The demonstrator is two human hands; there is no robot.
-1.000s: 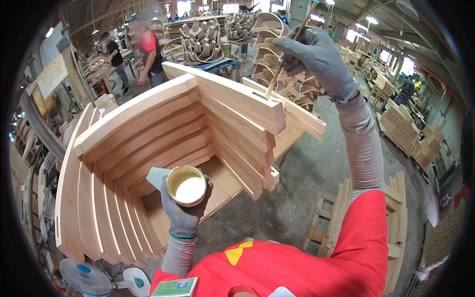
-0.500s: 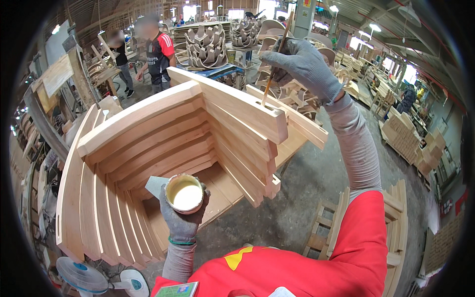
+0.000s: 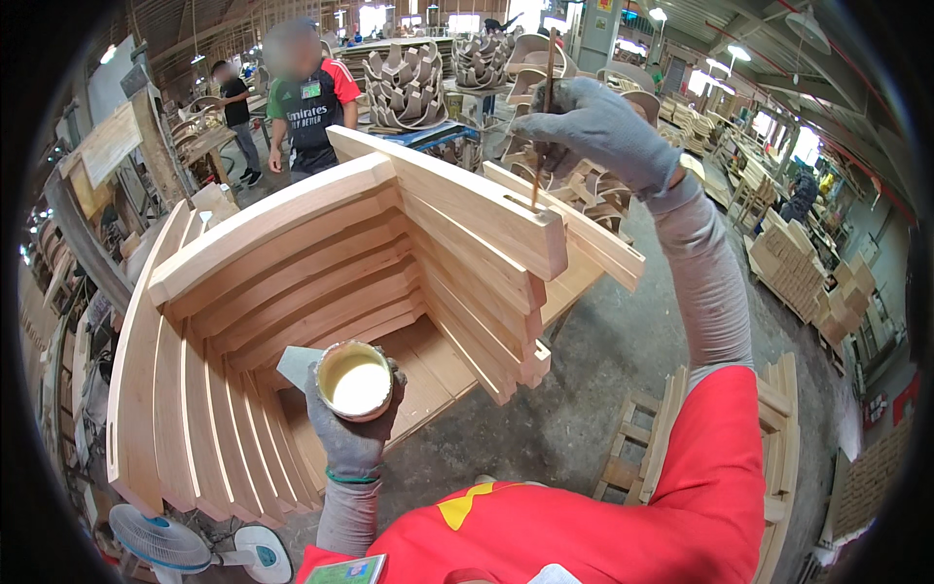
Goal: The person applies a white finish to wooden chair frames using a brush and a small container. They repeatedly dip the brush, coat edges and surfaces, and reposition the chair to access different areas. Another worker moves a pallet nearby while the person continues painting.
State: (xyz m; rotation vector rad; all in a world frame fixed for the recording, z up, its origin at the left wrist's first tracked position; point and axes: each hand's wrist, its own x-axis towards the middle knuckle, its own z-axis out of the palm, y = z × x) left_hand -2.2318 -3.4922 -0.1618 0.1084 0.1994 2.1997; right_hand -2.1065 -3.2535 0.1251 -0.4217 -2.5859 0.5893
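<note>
In my gloved left hand [image 3: 342, 448] is a round cup [image 3: 331, 401] of creamy white liquid, held upright in front of stacked wooden frames [image 3: 277, 229]. A flat grey-blue piece [image 3: 295, 363] sticks out beside the cup; whether my fingers hold it, I cannot tell. My gloved right hand [image 3: 605, 136] pinches a thin wooden stick [image 3: 538, 175], which stands almost upright. Its lower tip meets the top edge of the uppermost right rail [image 3: 457, 190], by a slot near the rail's end. Whatever shape the tip has is too small to make out.
A fan [image 3: 161, 537] stands low at the left. Wooden frames [image 3: 778, 428] lie to my right. Behind the stack, a person [image 3: 311, 117] in a dark shirt stands facing this way, with another person [image 3: 236, 112] farther back. Curved wood parts [image 3: 404, 88] are piled beyond.
The stick's tip has shifted slightly right along the rail, and the stick is more upright. My left hand and the cup have moved slightly left. The nearer person has turned this way.
</note>
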